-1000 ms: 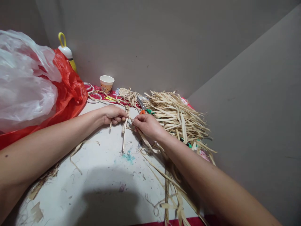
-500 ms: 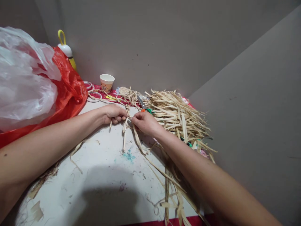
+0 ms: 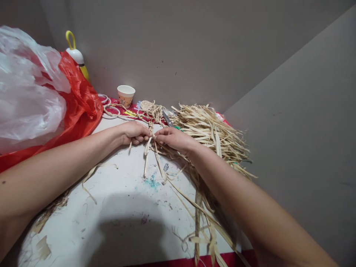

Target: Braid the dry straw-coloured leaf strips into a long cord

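A braid (image 3: 151,126) of pale dried straw strips runs away from me over the white tabletop. My left hand (image 3: 135,132) is closed, pinching the braid's near end between thumb and fingers. Close beside it, my right hand (image 3: 172,138) also pinches straw at the same spot, its fingertips almost touching the left ones. Loose straw strips (image 3: 159,163) hang from that point toward me and spread on the table. A short strip end (image 3: 130,146) pokes out below my left hand. The exact crossing of strips is hidden by my fingertips.
A big pile of straw (image 3: 211,129) lies at right, with scissors (image 3: 167,119) at its left edge. Behind are a paper cup (image 3: 126,97) and a coiled straw piece (image 3: 147,105). Plastic bags (image 3: 27,96) and a yellow-white bottle (image 3: 76,56) stand left. A wall (image 3: 194,48) closes the back.
My right hand has turned flatter and shifted slightly up, covering the scissors' orange part. The strip beneath it hangs straighter. My left hand keeps its pinch.
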The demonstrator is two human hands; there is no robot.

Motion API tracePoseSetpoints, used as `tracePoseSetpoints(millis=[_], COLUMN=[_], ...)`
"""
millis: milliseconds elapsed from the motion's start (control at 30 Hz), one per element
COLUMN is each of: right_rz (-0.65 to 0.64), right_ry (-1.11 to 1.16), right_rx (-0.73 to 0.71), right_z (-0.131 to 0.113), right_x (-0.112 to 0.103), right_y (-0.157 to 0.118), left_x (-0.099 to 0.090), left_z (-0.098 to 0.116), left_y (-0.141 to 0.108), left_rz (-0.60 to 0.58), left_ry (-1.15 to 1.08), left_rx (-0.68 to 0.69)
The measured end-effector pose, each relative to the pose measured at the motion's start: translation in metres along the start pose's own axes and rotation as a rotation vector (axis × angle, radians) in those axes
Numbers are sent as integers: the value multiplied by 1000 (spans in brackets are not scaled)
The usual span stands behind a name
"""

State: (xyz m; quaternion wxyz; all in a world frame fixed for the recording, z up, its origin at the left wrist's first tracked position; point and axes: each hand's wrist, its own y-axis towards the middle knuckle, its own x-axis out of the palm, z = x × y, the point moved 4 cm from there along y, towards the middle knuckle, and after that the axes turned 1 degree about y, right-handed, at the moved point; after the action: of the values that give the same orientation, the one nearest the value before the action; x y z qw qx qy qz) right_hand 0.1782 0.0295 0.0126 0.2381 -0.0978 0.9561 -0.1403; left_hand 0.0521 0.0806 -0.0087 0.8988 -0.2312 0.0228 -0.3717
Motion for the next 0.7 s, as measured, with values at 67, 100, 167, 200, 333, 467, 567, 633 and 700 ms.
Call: tracePoseSetpoints(millis=[67,100,167,200,333,467,567,633,700], right_rz=[-59,-75,-88,-91,-86,-92,-116,-145,-157], right_ry=[89,129,192,208,223,268,309,350,384], right_rx=[61,88,121,134,174,183,163,154,153], right_z=[0,1,1,1,0,0,4,8,11], right_x=[2,3,6,7,13,14,12,11,11], right_y=[1,2,4,4,4,3,4,5,5], left_x=[0,0,1,1,2,3,4,4,4], left_z=[0,0,0,0,1,1,2,3,3], left_y=[1,1,1,0,-1,-2,-4,-5,-5], left_rz=[0,1,4,8,27,55,59,55,51], left_ry=[10,18,34,42,58,77,90,89,86], left_rx=[9,13,22,28,39,43,49,50,47])
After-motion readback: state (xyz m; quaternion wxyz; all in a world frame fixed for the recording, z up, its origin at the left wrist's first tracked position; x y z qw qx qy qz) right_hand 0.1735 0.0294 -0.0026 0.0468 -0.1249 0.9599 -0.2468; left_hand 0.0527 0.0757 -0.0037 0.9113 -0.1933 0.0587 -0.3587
